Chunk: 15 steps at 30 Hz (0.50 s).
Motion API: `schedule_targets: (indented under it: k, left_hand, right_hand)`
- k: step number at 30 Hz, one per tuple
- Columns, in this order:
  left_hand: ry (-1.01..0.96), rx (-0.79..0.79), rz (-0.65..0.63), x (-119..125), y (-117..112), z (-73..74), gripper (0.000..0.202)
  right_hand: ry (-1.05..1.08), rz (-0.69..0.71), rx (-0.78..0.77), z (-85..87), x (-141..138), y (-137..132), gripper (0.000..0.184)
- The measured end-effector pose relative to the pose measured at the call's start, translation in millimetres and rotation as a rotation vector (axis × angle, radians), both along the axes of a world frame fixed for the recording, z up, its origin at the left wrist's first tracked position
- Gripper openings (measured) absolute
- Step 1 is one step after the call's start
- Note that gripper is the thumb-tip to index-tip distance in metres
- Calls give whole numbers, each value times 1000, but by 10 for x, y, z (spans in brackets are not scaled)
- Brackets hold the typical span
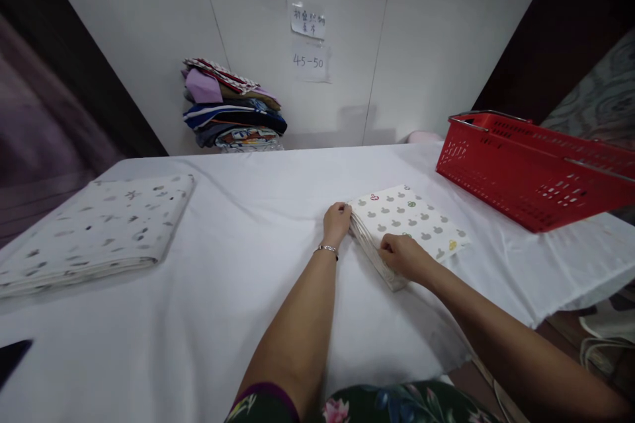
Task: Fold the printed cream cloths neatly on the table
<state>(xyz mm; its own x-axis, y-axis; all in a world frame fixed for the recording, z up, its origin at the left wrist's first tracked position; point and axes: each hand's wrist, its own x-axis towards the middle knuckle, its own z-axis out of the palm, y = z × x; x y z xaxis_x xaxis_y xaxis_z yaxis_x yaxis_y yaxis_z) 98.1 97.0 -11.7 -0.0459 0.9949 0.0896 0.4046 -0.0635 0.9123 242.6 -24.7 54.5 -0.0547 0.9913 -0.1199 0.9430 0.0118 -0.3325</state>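
Note:
A folded white cloth point(397, 215) with grey, red, green and yellow mushroom-like prints lies right of centre on the table, its layered edge facing me. My left hand point(338, 219) pinches its far left corner, with a silver bracelet on the wrist. Lower down the same layered side, my right hand point(401, 253) has its fingers closed on the edge of the cloth. The fingertips of both hands are partly hidden. A larger folded white cloth point(114, 218) with small scattered prints rests on the left of the table, away from my hands.
A white cover drapes the table point(238, 291). On the right stands a red plastic basket point(516, 172) with metal handles. Behind the far edge is a stack of folded fabrics point(233, 109). Paper signs point(311, 61) hang on the wall. A dark object point(12, 357) sits at the lower left.

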Motion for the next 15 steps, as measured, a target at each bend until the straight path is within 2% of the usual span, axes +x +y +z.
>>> schedule_targets:
  k: [5,11,15]
  left_hand:
    - [0,1,-1,1,-10,13,22]
    - [8,2,9,2,-19,29,20]
    - [10,1,9,2,-19,27,20]
  right_hand:
    - [-90,21,12,39,-37,-2,15]
    - [-3,79,64,67,-13,-39,15]
    - [-22,55,9,59,-28,-36,14]
